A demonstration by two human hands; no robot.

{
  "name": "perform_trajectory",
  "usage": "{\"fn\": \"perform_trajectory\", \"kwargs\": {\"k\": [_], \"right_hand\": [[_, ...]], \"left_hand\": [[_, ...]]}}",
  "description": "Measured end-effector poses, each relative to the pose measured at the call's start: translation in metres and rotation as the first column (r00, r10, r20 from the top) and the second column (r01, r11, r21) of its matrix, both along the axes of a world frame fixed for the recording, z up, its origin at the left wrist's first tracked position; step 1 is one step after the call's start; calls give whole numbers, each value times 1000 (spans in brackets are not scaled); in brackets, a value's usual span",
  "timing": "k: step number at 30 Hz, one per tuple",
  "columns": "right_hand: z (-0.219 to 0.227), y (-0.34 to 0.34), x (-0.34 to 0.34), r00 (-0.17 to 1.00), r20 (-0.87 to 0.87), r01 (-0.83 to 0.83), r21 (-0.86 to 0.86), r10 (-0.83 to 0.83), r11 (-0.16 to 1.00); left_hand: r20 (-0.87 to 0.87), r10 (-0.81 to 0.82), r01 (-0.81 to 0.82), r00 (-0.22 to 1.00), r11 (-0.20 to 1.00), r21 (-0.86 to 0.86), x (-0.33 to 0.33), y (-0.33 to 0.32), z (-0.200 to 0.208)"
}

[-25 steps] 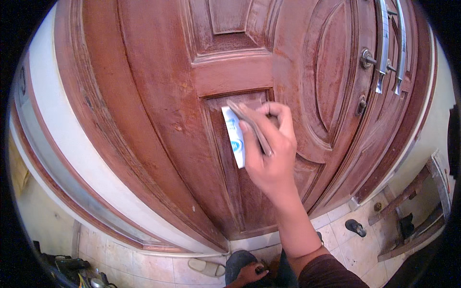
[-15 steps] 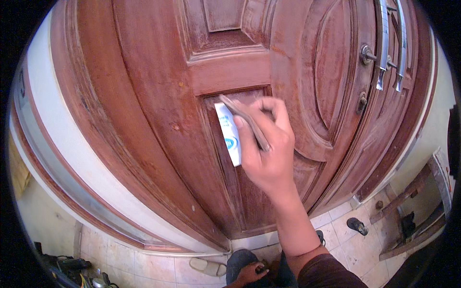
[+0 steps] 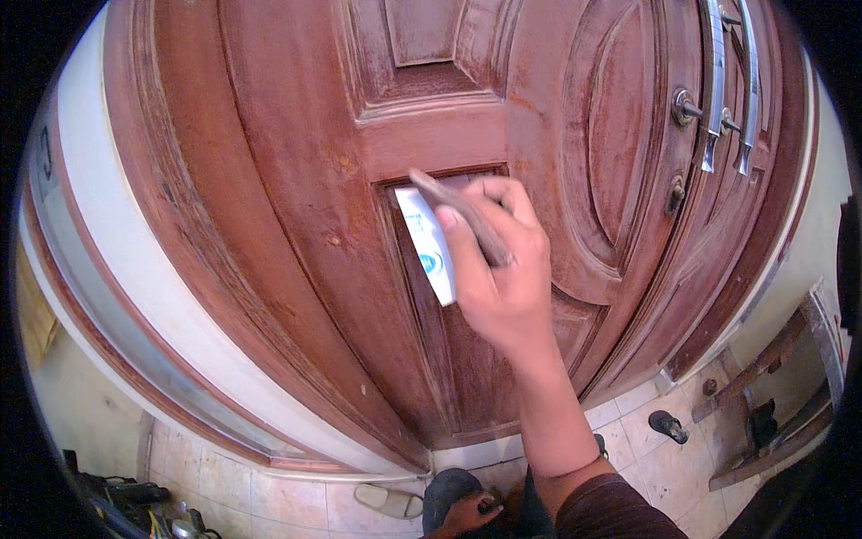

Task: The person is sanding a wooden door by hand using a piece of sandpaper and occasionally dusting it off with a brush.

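My right hand reaches up from the lower right and is closed, thumb and fingers pinching a folded sheet that looks like sandpaper. Its white backing with blue print hangs below the thumb, and a brownish folded edge sticks out above it. Against the upper left corner of a recessed panel in the reddish-brown wooden door, the sheet's tip lies at or very close to the moulding. Low in the picture, my left hand is by my knee, curled at a small dark thing; most of its fingers are hidden.
Long metal pull handles and a lock are on the door's right side. A sandal and a dark slipper lie on the tiled floor. At the right stands a wooden frame; dark gear with cables sits lower left.
My right hand and the sheet have shifted slightly, with the sheet's tip a little higher and the white backing tilted more. The left hand has drawn slightly lower.
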State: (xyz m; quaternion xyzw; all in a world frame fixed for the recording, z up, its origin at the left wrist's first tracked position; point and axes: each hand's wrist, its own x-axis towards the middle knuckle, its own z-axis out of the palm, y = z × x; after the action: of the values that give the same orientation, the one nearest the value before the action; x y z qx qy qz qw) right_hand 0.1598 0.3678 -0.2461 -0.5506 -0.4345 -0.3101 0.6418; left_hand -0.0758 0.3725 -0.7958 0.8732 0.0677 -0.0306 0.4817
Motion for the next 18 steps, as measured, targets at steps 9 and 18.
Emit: {"fn": "perform_trajectory", "kwargs": {"k": [9,18], "right_hand": [[11,1,2,1000,6,-18,16,18,1000],[-1,-1,-2,991,44,122,32,-124,992]], "left_hand": [[-156,-27,37,987,997,63,4,4,19],[-8,15,-15,1000,998,-69,-4,0,-8]]}}
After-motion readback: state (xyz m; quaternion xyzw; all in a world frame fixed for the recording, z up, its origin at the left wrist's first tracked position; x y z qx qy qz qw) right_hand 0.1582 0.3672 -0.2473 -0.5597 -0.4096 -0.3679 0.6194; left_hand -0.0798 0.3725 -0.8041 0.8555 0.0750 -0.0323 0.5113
